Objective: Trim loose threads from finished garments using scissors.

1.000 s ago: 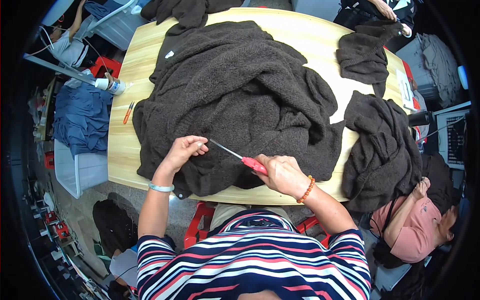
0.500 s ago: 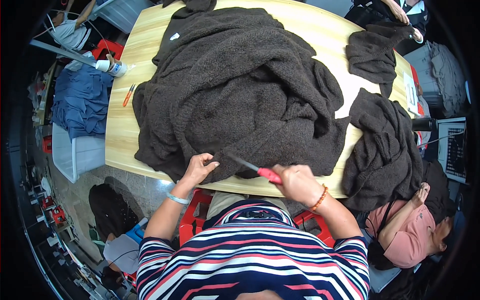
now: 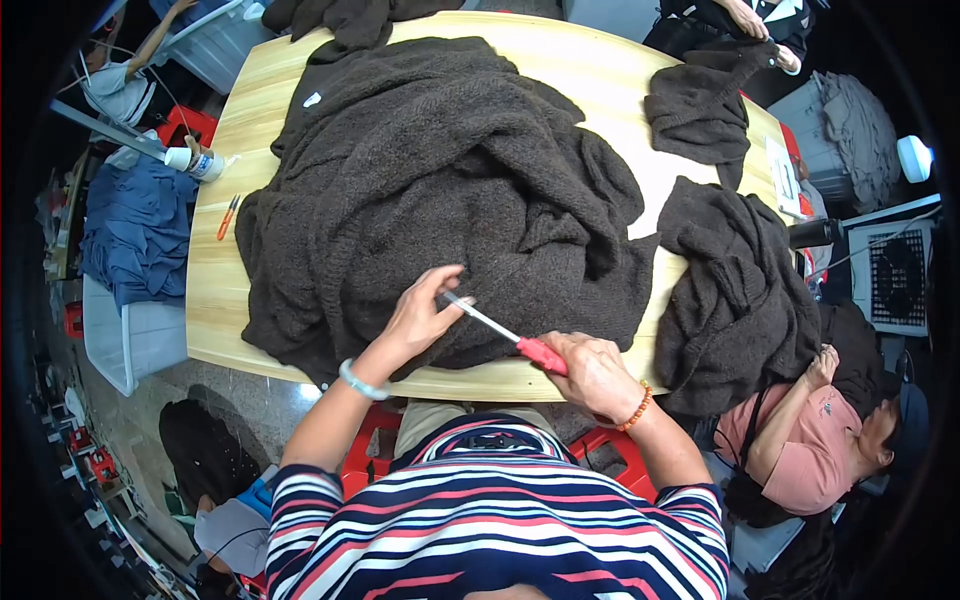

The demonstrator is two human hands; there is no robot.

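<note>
Gripping the red tool [image 3: 542,354] over the knit [image 3: 420,200] on the desk [image 3: 212,300], the right hand [image 3: 595,372] could, by slipping, jab the left hand [image 3: 418,318], curled at the tip, its pinch unclear.

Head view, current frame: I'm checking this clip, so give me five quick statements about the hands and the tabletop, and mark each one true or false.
1. The right hand grips a red-handled tool. True.
2. The orange bead bracelet is on the left wrist. False: the bracelet is on the right wrist.
3. The tool's metal tip is close to the fingers of the left hand. True.
4. The orange-handled snips lie right of the large dark knit heap. False: the snips lie left of the heap.
5. Blue fabric is piled left of the table. True.
</note>
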